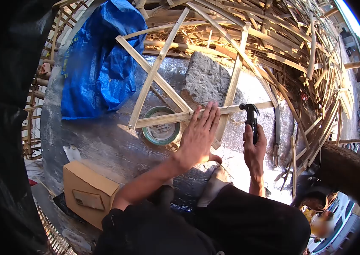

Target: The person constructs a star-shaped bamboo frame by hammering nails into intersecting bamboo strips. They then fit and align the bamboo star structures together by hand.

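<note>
In the head view, the left hand's (pixel 197 138) fingers stretch out flat, grasping nothing, apparently resting across the wooden frame (pixel 171 118), which spreads beneath and beyond them. The right hand's (pixel 255 148) fingers wrap the handle of the hammer (pixel 253 121), its head just beyond them. Working well here likely means pressing the frame steady and keeping the left fingertips clear of the hammer's head. The frame looks pale and slender, its strips crossing into open triangles.

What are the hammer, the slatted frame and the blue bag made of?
Hammer: probably a steel head, dark and shiny; its black handle might be rubber or plastic.
Slatted frame: bamboo or wood, seemingly unpainted, given the pale, streaky strips.
Blue bag: likely plastic, from its glossy creases.
</note>
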Motion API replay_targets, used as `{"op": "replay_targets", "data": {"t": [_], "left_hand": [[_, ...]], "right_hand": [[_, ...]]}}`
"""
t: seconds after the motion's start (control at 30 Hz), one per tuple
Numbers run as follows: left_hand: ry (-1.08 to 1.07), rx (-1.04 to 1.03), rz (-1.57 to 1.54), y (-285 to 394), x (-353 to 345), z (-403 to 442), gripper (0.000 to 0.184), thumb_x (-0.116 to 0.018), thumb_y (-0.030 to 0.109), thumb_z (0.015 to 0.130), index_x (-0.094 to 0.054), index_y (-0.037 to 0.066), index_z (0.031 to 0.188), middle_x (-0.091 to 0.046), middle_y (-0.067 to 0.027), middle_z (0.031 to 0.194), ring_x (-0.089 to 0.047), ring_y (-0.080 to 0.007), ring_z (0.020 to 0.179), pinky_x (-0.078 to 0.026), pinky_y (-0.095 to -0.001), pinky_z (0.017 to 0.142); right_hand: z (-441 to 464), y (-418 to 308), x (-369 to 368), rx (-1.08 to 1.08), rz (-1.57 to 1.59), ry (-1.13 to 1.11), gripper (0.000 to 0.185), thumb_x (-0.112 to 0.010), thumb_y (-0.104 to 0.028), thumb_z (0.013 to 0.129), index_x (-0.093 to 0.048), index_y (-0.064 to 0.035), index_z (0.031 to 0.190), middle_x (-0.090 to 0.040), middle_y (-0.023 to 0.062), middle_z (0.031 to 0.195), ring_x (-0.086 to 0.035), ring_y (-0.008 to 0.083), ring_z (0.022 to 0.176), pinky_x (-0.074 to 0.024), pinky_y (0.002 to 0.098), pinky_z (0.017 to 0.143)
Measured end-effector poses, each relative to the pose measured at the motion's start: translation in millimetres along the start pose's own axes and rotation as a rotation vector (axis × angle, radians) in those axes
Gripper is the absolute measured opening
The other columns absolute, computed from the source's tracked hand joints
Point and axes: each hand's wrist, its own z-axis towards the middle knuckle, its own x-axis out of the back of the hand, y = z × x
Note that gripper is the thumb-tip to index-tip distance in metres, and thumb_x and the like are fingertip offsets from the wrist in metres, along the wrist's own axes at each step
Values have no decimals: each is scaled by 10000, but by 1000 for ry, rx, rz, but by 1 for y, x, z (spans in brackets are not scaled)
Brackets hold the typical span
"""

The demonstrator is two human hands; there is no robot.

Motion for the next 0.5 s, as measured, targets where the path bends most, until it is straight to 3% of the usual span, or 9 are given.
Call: {"op": "replay_targets", "data": {"t": [0.03, 0.13, 0.17, 0.2, 0.27, 0.33, 0.37, 0.4, 0.5], "left_hand": [[-8, -4, -5, 0, -2, 2, 1329, -627, 846, 652, -248, -75, 1534, -256, -198, 1618, -115, -298, 1542, -45, -485, 1253], [85, -1, 160, -2, -11, 6, 908, -706, 385, 820, -321, -50, 1518, -321, -172, 1599, -233, -289, 1516, -115, -477, 1254], [179, 9, 28, -2, -15, 8, 767, -658, 143, 814, -367, -36, 1501, -389, -159, 1566, -318, -276, 1483, -177, -449, 1246], [163, -6, 16, -3, -17, 10, 767, -658, 143, 814, -367, -36, 1501, -389, -159, 1566, -318, -276, 1483, -177, -449, 1246], [211, -3, 4, -4, -23, 11, 1000, -817, 159, 630, -362, -27, 1500, -388, -162, 1561, -329, -268, 1478, -198, -423, 1246], [216, -20, -21, -6, -22, 11, 1012, -830, 156, 619, -366, -14, 1502, -400, -157, 1555, -347, -266, 1468, -225, -411, 1240], [213, -23, -28, -8, -20, 12, 1027, -841, 165, 608, -368, -7, 1503, -407, -150, 1552, -354, -261, 1464, -231, -407, 1239], [208, -22, -35, -9, -20, 10, 1042, -853, 173, 596, -370, 0, 1504, -415, -144, 1549, -360, -257, 1461, -237, -404, 1238], [245, -30, -52, -11, -23, 11, 1082, -879, 194, 556, -382, 10, 1500, -423, -135, 1546, -372, -247, 1454, -244, -397, 1238]], "right_hand": [[0, 4, 0, -5, 11, -3, 303, -590, -324, 1029, -600, -21, 1031, -530, -9, 707, -462, 68, 625, -371, 251, 561], [-2, 11, 0, -7, 7, -4, 288, -585, -324, 1033, -587, -36, 1024, -522, -25, 692, -449, 51, 591, -356, 230, 521], [-1, 12, 0, 10, -7, -4, 272, -579, -322, 1037, -576, -51, 1019, -515, -40, 678, -439, 35, 558, -344, 209, 483], [-1, 12, 0, -13, -12, 6, 272, -579, -322, 1037, -576, -51, 1019, -515, -40, 678, -439, 35, 558, -344, 209, 483], [-4, 11, 0, 55, 31, 29, 267, -572, -316, 1040, -575, -49, 1025, -521, -33, 702, -446, 28, 588, -352, 198, 507], [-9, 15, 1, 113, 65, 59, 293, -587, -301, 1030, -591, -15, 1089, -543, -2, 704, -461, 71, 625, -380, 255, 563], [-10, 13, 2, 242, -10, 60, 285, -592, -270, 1026, -585, -2, 1121, -570, 30, 700, -492, 99, 612, -405, 268, 572], [-10, 9, 5, 306, -131, 45, 265, -610, -227, 1011, -583, 3, 1140, -611, 78, 693, -556, 142, 593, -446, 303, 571], [-5, -2, 7, 362, -220, -6, 274, -631, -183, 989, -560, -5, 1186, -643, 116, 699, -623, 201, 581, -470, 348, 556]]}}
